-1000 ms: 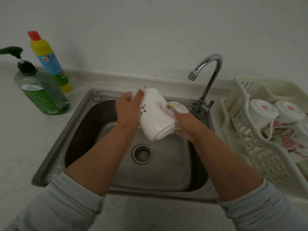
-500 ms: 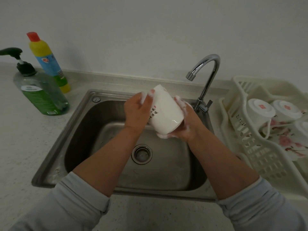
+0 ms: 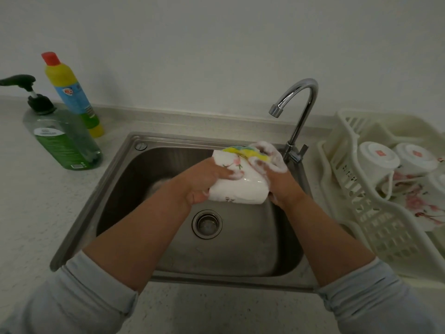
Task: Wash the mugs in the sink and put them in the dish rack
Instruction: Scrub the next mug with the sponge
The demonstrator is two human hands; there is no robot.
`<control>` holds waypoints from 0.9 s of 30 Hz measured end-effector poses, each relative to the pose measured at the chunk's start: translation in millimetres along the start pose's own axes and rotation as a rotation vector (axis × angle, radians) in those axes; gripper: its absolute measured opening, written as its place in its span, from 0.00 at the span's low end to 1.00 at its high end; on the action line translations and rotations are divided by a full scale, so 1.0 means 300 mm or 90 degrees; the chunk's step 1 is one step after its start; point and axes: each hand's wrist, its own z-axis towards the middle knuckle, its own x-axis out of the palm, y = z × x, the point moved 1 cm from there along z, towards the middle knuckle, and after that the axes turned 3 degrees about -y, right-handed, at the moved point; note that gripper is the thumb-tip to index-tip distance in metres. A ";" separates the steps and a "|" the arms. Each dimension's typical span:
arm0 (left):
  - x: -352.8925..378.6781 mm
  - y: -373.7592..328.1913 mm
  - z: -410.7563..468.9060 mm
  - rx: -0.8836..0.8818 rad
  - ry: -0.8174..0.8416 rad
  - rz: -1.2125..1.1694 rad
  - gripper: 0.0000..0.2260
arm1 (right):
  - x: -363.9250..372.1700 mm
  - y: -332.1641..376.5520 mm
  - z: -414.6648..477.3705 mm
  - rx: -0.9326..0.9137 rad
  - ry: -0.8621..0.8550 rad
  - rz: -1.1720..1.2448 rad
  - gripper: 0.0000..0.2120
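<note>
A white mug (image 3: pixel 240 189) with a pink flower print lies tilted between both hands above the steel sink (image 3: pixel 168 266). My left hand (image 3: pixel 204 179) grips the mug from the left, fingers curled over its side. My right hand (image 3: pixel 277 179), covered in foam, presses a yellow sponge (image 3: pixel 243 151) against the mug's far end. To the right stands the cream dish rack (image 3: pixel 375 213), which holds several white mugs (image 3: pixel 378 157) upside down.
A chrome tap (image 3: pixel 298 109) arches over the sink's back right corner, with no water running. A green pump bottle (image 3: pixel 65 141) and a yellow bottle with a red cap (image 3: pixel 69 92) stand on the counter at the left. The drain (image 3: pixel 207 224) lies below the hands.
The mug has dropped a little and turned so that its flower print faces up. The right hand has shifted round to the far end with the sponge, which now shows.
</note>
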 end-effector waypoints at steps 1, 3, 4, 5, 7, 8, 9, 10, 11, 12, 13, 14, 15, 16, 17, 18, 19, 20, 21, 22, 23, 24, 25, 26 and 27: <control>0.005 0.023 0.000 0.016 -0.026 0.008 0.12 | -0.002 0.002 0.004 -0.032 -0.006 -0.084 0.21; 0.020 0.064 -0.003 0.067 -0.056 0.052 0.15 | 0.005 0.016 0.019 -0.124 -0.025 -0.266 0.18; 0.026 0.085 -0.001 0.095 -0.063 0.083 0.18 | 0.015 0.024 0.024 -0.170 -0.036 -0.341 0.17; 0.031 0.098 0.002 0.123 -0.073 0.121 0.21 | 0.024 0.024 0.029 -0.205 -0.044 -0.388 0.17; 0.044 0.103 -0.001 0.183 -0.101 0.200 0.19 | 0.056 0.033 0.030 -0.253 -0.037 -0.454 0.17; 0.049 0.100 -0.005 0.217 -0.118 0.227 0.16 | 0.072 0.039 0.030 -0.282 -0.022 -0.481 0.18; 0.049 0.101 -0.005 0.247 -0.133 0.240 0.15 | 0.085 0.043 0.030 -0.312 0.000 -0.496 0.18; 0.049 0.100 -0.008 0.268 -0.142 0.249 0.14 | 0.097 0.056 0.025 -0.335 0.023 -0.494 0.16; 0.045 0.101 -0.012 0.275 -0.155 0.256 0.14 | 0.102 0.074 0.021 -0.353 0.030 -0.488 0.14; 0.044 0.102 -0.021 0.272 -0.161 0.270 0.13 | 0.099 0.088 0.022 -0.360 0.020 -0.484 0.12; 0.039 0.108 -0.022 0.267 -0.164 0.281 0.12 | 0.091 0.101 0.027 -0.361 -0.004 -0.487 0.11; 0.037 0.116 -0.020 0.260 -0.161 0.293 0.11 | 0.085 0.108 0.034 -0.352 -0.038 -0.496 0.09; 0.040 0.120 -0.018 0.259 -0.157 0.301 0.09 | 0.082 0.110 0.041 -0.334 -0.073 -0.509 0.07; 0.047 0.124 -0.015 0.258 -0.159 0.303 0.08 | 0.086 0.112 0.047 -0.312 -0.094 -0.517 0.05; 0.056 0.124 -0.013 0.265 -0.165 0.295 0.09 | 0.103 0.116 0.049 -0.295 -0.097 -0.526 0.07; 0.064 0.122 -0.012 0.279 -0.175 0.282 0.09 | 0.128 0.120 0.047 -0.295 -0.078 -0.529 0.11; 0.067 0.120 -0.013 0.298 -0.183 0.269 0.11 | 0.155 0.123 0.039 -0.310 -0.045 -0.526 0.15; 0.067 0.116 -0.015 0.315 -0.189 0.258 0.13 | 0.174 0.127 0.029 -0.335 -0.013 -0.523 0.17; 0.062 0.113 -0.019 0.325 -0.194 0.249 0.14 | 0.177 0.127 0.020 -0.360 0.007 -0.529 0.19; 0.053 0.109 -0.024 0.323 -0.198 0.241 0.13 | 0.163 0.124 0.019 -0.374 0.007 -0.544 0.19; 0.042 0.109 -0.029 0.310 -0.206 0.236 0.12 | 0.138 0.122 0.023 -0.371 -0.018 -0.561 0.19; 0.032 0.112 -0.032 0.295 -0.214 0.239 0.11 | 0.109 0.118 0.035 -0.351 -0.059 -0.584 0.19; 0.025 0.115 -0.032 0.284 -0.221 0.250 0.11 | 0.085 0.112 0.050 -0.324 -0.104 -0.612 0.20; 0.023 0.120 -0.027 0.276 -0.224 0.271 0.12 | 0.075 0.106 0.064 -0.298 -0.138 -0.637 0.20; 0.026 0.121 -0.023 0.271 -0.226 0.286 0.12 | 0.085 0.098 0.075 -0.280 -0.152 -0.648 0.20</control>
